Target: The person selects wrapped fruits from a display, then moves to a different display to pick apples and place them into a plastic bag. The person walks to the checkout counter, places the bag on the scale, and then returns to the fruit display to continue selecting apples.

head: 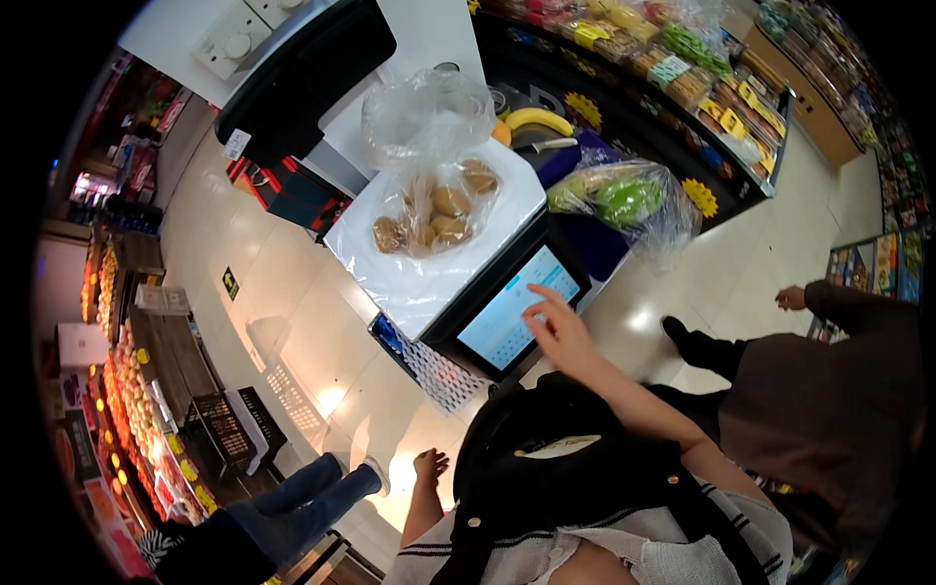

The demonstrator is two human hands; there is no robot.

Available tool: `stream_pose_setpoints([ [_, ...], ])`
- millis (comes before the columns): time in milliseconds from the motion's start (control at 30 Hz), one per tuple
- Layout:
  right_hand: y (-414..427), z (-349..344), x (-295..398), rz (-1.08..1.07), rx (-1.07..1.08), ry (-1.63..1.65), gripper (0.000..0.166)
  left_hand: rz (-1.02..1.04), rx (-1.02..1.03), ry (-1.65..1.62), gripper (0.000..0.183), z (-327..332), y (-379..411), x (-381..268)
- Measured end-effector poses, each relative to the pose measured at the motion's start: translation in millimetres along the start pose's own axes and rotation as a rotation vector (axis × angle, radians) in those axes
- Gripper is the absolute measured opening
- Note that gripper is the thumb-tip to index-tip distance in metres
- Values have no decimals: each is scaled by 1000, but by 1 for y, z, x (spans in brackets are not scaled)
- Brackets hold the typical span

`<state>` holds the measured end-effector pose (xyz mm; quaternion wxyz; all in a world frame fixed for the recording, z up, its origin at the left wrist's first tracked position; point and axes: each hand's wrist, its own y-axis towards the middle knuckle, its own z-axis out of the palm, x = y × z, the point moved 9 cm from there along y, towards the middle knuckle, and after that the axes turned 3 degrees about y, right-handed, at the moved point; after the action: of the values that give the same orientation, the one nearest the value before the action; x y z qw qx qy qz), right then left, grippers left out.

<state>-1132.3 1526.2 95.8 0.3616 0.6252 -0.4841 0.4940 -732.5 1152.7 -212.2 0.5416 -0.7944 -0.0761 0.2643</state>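
My right hand (559, 329) is over the lit touchscreen (515, 311) of a weighing scale. Its index finger points at the upper part of the screen, and nothing is in its grasp. Whether the fingertip touches the glass I cannot tell. Behind the screen, on the scale's white platform (365, 274), sits a clear plastic bag (428, 121) of several brown oval fruits, probably kiwifruit (450, 201). My left hand (431, 464) hangs low at my side, loosely curled and holding nothing, away from the scale.
Beside the scale lie a bagged green vegetable (629, 197), a banana (537, 121) and a knife with a pale handle (552, 145). A person in brown (819, 409) stands at the right, another in jeans (307, 490) at lower left. Packaged-food shelves (658, 66) line the back.
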Motion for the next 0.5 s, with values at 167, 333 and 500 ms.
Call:
stream_pose_setpoints([
  [167, 75, -100, -47, 14, -218, 131, 23, 105, 14, 50, 31, 86, -62, 2],
  [333, 157, -130, -105, 116, -197, 150, 29, 121, -28, -45, 34, 95, -87, 19],
  [500, 213, -107, -121, -10, -33, -179, 41, 125, -8, 37, 38, 68, -71, 80],
])
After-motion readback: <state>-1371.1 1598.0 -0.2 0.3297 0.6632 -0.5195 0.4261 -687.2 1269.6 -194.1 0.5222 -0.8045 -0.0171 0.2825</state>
